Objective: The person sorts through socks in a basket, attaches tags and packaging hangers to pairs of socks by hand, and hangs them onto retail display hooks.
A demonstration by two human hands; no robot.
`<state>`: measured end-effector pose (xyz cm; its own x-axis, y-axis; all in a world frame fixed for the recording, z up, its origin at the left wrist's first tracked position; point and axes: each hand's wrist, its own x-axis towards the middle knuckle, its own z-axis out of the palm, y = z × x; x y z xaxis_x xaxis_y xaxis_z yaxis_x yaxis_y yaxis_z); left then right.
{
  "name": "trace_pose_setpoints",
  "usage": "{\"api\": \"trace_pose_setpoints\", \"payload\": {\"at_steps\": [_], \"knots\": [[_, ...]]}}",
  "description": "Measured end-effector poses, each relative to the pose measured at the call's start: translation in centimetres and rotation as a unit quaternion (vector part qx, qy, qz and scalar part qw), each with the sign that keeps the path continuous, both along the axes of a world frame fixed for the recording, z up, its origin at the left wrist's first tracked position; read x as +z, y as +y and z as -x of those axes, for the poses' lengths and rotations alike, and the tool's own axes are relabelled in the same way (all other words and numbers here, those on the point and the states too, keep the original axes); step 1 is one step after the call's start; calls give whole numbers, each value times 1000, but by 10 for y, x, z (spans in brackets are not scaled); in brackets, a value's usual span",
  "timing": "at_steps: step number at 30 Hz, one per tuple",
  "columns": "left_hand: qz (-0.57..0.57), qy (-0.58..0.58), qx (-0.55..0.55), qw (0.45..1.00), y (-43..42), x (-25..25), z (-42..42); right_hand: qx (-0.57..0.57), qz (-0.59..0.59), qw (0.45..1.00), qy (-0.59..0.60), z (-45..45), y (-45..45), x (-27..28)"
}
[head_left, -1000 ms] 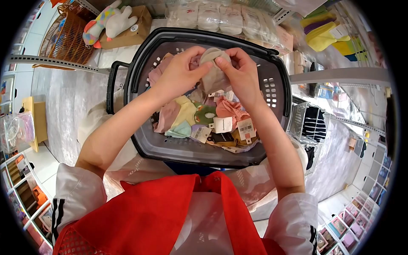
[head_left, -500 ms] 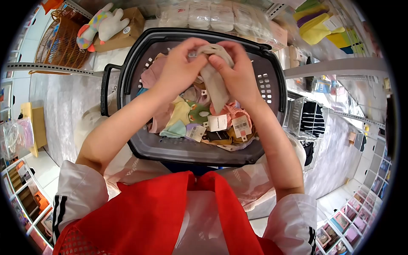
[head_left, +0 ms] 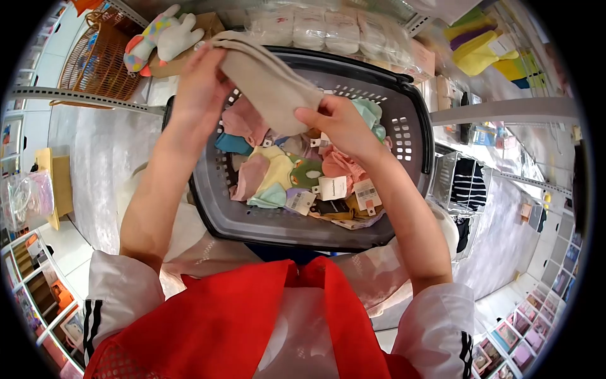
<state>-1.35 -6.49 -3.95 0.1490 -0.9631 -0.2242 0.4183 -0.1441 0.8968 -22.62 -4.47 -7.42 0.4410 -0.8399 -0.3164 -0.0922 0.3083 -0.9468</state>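
Note:
A pair of beige socks (head_left: 265,82) is stretched flat between my hands, above a grey plastic shopping basket (head_left: 218,218). My left hand (head_left: 201,88), slightly blurred, grips the upper left end of the socks. At their lower right end, my right hand (head_left: 350,129) pinches the fabric between thumb and fingers. Beneath them in the basket lie several small socks in pink, yellow, green and coral (head_left: 341,165), some with white tags (head_left: 332,187). The raised socks hide part of the basket's far side.
Plastic-wrapped white packs (head_left: 309,26) line the shelf behind the basket. A wicker basket (head_left: 91,63) and a plush toy (head_left: 167,38) sit at the upper left. Yellow socks (head_left: 476,57) hang at the upper right. A wire basket (head_left: 464,180) with striped fabric is on the right.
The beige socks were bunched between both hands and are now drawn out lengthwise. My left hand has moved left and my right hand slightly down, uncovering more of the basket's contents.

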Motion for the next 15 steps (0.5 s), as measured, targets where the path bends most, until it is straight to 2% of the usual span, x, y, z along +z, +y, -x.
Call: {"api": "trace_pose_setpoints", "payload": {"at_steps": [1, 4, 5, 8, 10, 12, 14, 15], "knots": [[-5, 22, -14, 1000, 1, -2, 3, -23, 10, 999, -26, -1, 1, -2], [-40, 35, -63, 997, 5, -4, 11, -78, -59, 993, -67, 2, 2, -2], [-41, 39, -70, 996, 6, -3, 13, -60, -72, 990, -108, 3, 2, -1], [9, -19, -24, 999, 11, 7, 19, -37, -100, 993, -60, 4, 3, 1], [28, -81, -44, 995, 11, 11, 21, -78, 70, 994, -4, 6, -4, -19], [34, -161, -106, 981, 12, 10, 23, -121, 236, 963, 52, 4, -9, -27], [29, -257, -202, 945, 15, 3, 23, -139, 337, 926, 95, 2, -5, -7], [24, -269, -210, 940, 19, 3, 28, -131, 341, 927, 85, 0, -4, -1]]}}
